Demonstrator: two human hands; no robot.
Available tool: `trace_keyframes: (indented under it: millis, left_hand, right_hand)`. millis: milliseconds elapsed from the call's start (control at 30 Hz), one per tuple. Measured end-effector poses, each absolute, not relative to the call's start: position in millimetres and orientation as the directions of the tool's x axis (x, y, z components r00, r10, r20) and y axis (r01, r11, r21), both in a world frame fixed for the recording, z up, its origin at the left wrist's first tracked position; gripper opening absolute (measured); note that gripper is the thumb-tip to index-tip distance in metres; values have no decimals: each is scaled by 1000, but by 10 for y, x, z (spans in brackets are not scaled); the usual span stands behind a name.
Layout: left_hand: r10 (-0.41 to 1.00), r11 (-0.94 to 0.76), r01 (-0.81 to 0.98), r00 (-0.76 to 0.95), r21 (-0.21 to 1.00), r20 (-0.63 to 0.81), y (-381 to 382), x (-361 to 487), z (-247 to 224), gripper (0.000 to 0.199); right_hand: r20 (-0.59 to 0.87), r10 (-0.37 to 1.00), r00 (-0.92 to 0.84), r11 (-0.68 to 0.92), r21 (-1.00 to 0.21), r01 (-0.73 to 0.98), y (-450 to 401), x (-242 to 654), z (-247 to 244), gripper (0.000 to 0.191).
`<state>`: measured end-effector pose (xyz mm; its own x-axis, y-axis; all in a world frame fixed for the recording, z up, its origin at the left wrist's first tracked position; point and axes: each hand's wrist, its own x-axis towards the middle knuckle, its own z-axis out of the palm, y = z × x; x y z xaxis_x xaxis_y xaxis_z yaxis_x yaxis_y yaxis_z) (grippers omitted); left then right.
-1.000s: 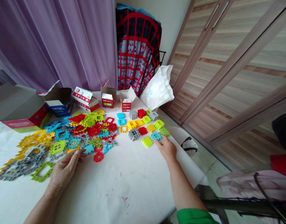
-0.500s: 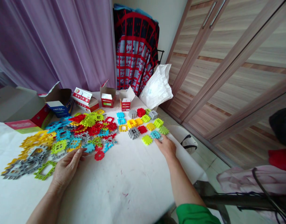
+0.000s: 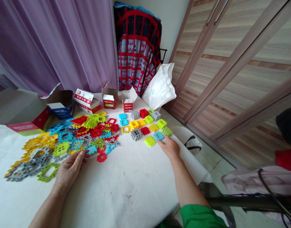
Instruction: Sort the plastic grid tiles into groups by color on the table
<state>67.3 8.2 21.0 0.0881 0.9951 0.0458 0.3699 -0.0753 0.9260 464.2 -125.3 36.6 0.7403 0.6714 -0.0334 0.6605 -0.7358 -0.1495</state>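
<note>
My left hand [image 3: 70,167] rests at the near edge of a loose pile of interlocking plastic building pieces [image 3: 98,129]. Its thumb and fingers are drawn together, and the fingertips meet the edge of a flat blue tile [image 3: 92,149]; whether they grip it is hidden. On the right, my right hand [image 3: 169,147] is at the near end of a group of sorted square pieces, with its fingers bent down beside a blue square piece [image 3: 158,136]. A small greyish bit shows by these fingertips. Close by lie a lime square [image 3: 150,141] and a green square [image 3: 167,131].
Open cartons stand along the back, among them a blue box [image 3: 62,109] and a small red box [image 3: 128,105]. A white bag [image 3: 161,87] leans at the far corner. The white-covered table [image 3: 107,196] ends at the right, beside a wooden wardrobe [image 3: 221,72].
The view has shifted slightly. Both hands stay at the same pieces, and no piece has visibly moved.
</note>
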Motion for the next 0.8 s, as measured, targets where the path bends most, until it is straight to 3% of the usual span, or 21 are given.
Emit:
trace_keyframes:
  millis: [267,800]
  left_hand:
    - [998,-17,375,58,927,-5,80,691,216,61]
    - [996,-59,411,91,910,23,119,652,154,60]
  right_hand:
    - [-57,673,737,-735,-161,659,-1246,4645,411,49]
    - [-72,672,737,-739,-130,662,-1234,4661,386,50]
